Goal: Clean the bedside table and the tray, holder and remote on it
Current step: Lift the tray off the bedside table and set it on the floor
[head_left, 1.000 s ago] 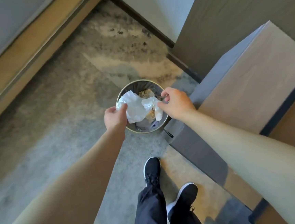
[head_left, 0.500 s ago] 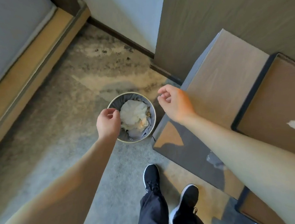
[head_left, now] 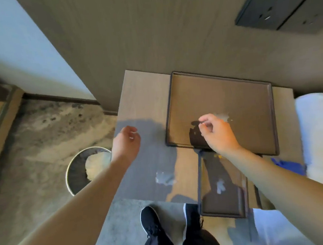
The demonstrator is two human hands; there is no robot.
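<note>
Standing over the counter (head_left: 141, 96), wood-grain top pushed against the panelled wall, with grey shadow across its near left part. Carrying the big dark-rimmed tray (head_left: 221, 97) on its far right half, square to the edges, brown floor with a pale smear (head_left: 223, 116) near the middle. Carrying too the smaller dark-framed holder (head_left: 222, 201) at the near edge, just in front of the tray, a whitish fleck (head_left: 220, 185) on its floor. Another wet-looking pale patch (head_left: 164, 177) on the bare counter top, left of the holder. Remote not made out anywhere.

Down on the floor, left of the counter: round metal-rimmed bin (head_left: 73, 179), white crumpled paper (head_left: 97, 163) inside, partly hidden behind the left forearm.

Both arms bare, reaching forward from the bottom corners. Left hand (head_left: 126, 143) up over the counter's left edge, back towards the camera, fingers curled loosely inward, holding nothing, not touching the surface as far as can be told. Right hand (head_left: 217, 133) out over the tray's near edge, wrist cocked, thumb and forefinger drawn together in a pinch just short of the smear, remaining fingers curled under; nothing visible between the tips, contact with the tray impossible to judge. Dark shadow of that hand cast on the tray floor directly beneath.

Blue cloth (head_left: 285, 165) peeking out at the counter's right edge, beside white bedding (head_left: 321, 128). Black shoes (head_left: 151, 221) planted at the counter's near edge.
</note>
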